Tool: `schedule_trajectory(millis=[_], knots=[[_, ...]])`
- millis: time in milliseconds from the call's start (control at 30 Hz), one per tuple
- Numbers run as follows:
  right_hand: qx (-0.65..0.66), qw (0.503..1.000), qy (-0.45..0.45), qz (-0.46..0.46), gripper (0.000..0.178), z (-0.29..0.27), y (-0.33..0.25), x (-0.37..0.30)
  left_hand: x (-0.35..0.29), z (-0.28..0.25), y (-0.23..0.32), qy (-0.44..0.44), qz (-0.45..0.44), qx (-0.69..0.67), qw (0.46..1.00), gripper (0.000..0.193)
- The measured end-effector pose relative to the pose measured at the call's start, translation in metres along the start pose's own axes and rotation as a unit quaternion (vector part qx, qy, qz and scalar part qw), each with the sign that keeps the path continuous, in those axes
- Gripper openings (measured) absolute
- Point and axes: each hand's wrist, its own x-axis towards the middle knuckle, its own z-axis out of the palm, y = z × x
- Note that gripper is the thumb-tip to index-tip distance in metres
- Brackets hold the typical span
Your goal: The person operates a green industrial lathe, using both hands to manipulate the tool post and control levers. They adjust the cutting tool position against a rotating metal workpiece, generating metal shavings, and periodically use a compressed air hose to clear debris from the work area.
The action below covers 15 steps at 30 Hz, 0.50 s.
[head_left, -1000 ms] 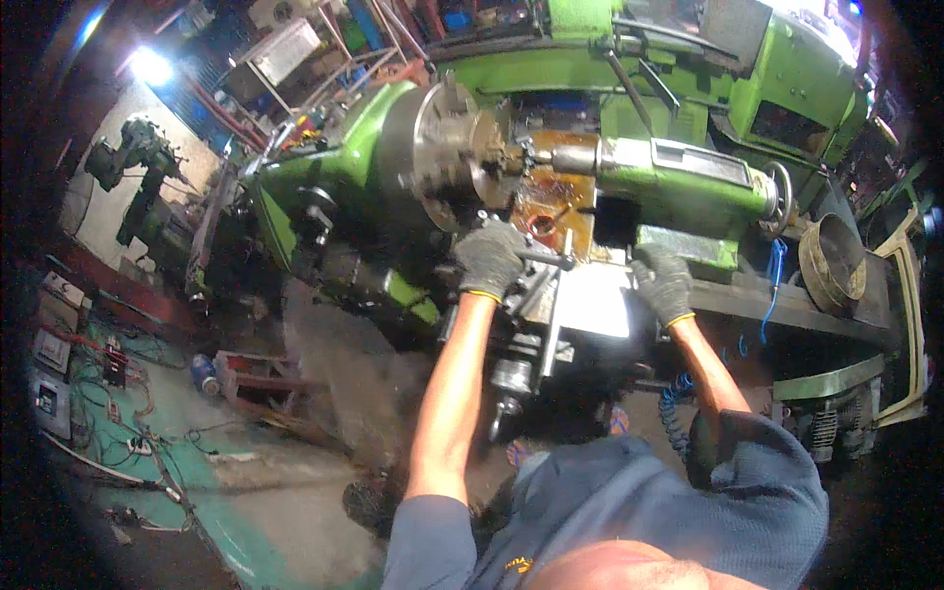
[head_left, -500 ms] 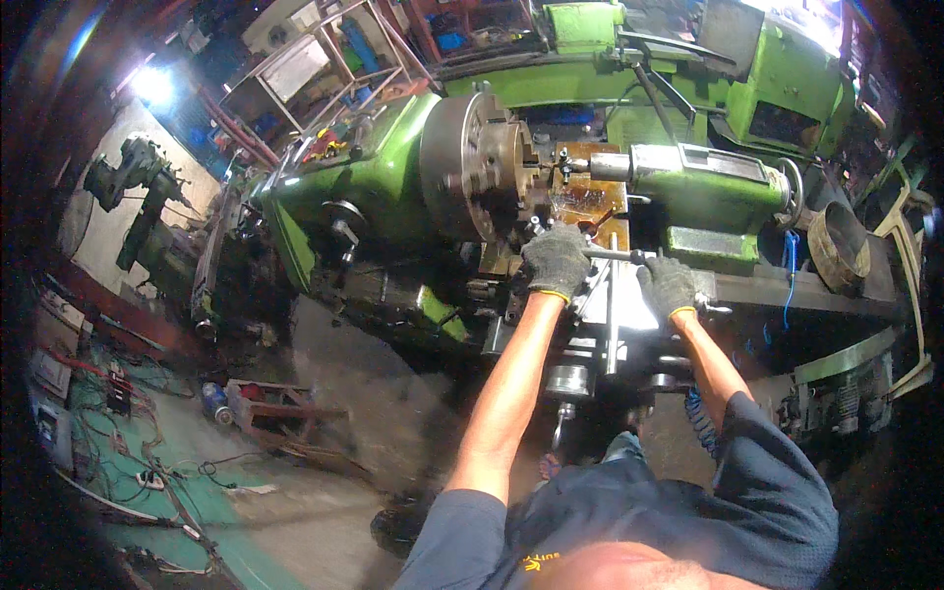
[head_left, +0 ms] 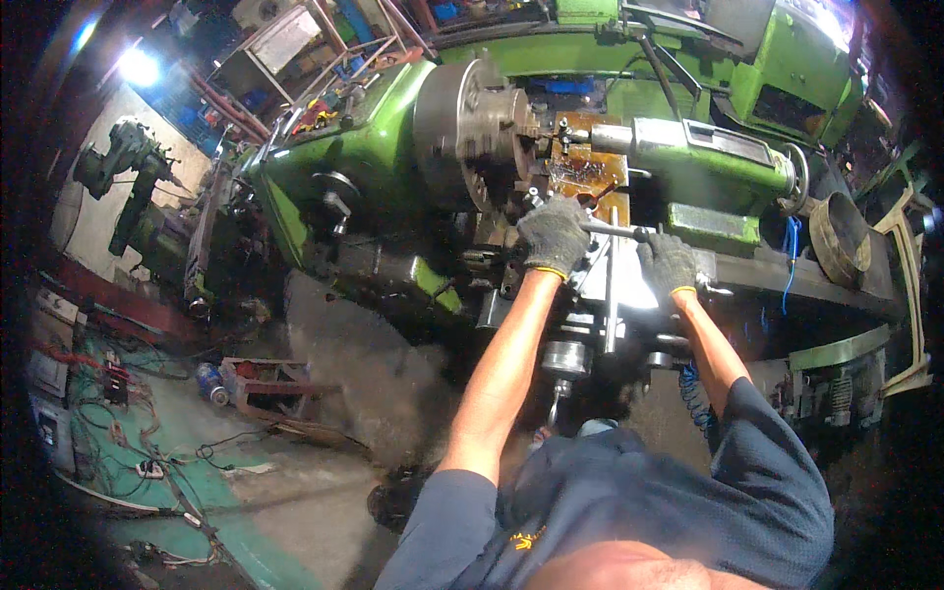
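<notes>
Both my hands wear dark grey knit gloves with yellow cuffs and reach over the carriage of a green lathe (head_left: 364,147). My left hand (head_left: 553,236) is closed around the left end of a dark metal bar (head_left: 610,229) lying crosswise. At the bar's other end, my right hand (head_left: 667,264) is curled over it. A paler rod (head_left: 612,285) runs toward me from under the bar. Beyond my left hand is the large round chuck (head_left: 447,118), and the tailstock (head_left: 703,157) stands to its right. Brown, oily metal (head_left: 590,172) with shavings lies between them.
A second green machine (head_left: 531,79) stands behind. Below my wrists, a handwheel (head_left: 567,359) with a crank sticks out toward me. A metal ring (head_left: 839,236) leans at the right. Cables (head_left: 147,472) and a rusty frame (head_left: 265,388) lie on the floor at left.
The whole view has shifted, so the lathe and my hands sit slightly higher in the picture. Both hands keep their place on the bar. The chuck's jaws appear at a different angle.
</notes>
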Motion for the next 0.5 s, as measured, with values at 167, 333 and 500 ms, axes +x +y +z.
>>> schedule_trajectory(millis=[167, 333, 500], knots=[[0.005, 1.0, 0.014, -0.012, 0.036, 0.006, 0.001, -0.001, -0.001, 0.004, -0.008, 0.012, 0.006, -0.005, 1.0, 0.022], [0.004, 0.999, 0.037, -0.021, 0.035, 0.014, 0.007, -0.002, -0.004, 0.005, -0.009, 0.05, -0.011, -0.064, 0.997, 0.016], [-0.011, 0.999, 0.041, 0.001, 0.031, 0.006, -0.005, -0.004, -0.005, 0.001, -0.015, 0.023, -0.001, -0.108, 0.994, 0.01]])
